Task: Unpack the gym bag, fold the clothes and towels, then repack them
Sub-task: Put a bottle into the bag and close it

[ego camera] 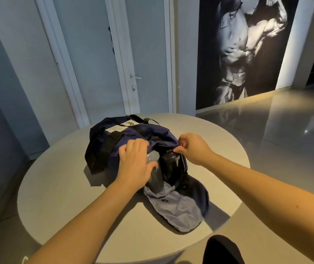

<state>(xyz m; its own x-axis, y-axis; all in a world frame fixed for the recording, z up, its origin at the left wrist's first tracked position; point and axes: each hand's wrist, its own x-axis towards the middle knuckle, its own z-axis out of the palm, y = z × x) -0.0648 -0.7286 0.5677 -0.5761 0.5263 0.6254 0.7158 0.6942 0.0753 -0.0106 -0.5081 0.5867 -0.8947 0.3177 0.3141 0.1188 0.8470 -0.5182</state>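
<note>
A navy gym bag (133,132) with black straps lies on the round white table (60,191). Its end compartment faces me, and the grey-lined flap (173,206) hangs open onto the tabletop. My left hand (136,164) grips a dark bottle with a translucent grey cap (153,156) at the mouth of that compartment. My right hand (192,147) pinches the upper edge of the bag's opening and holds it up. The inside of the compartment is dark, and I cannot make out any clothes or towels.
White doors (102,60) stand behind the table. A large black-and-white poster (247,48) covers the wall at the right. Glossy floor (278,130) stretches to the right. A dark shape (223,250) shows at the bottom edge near me.
</note>
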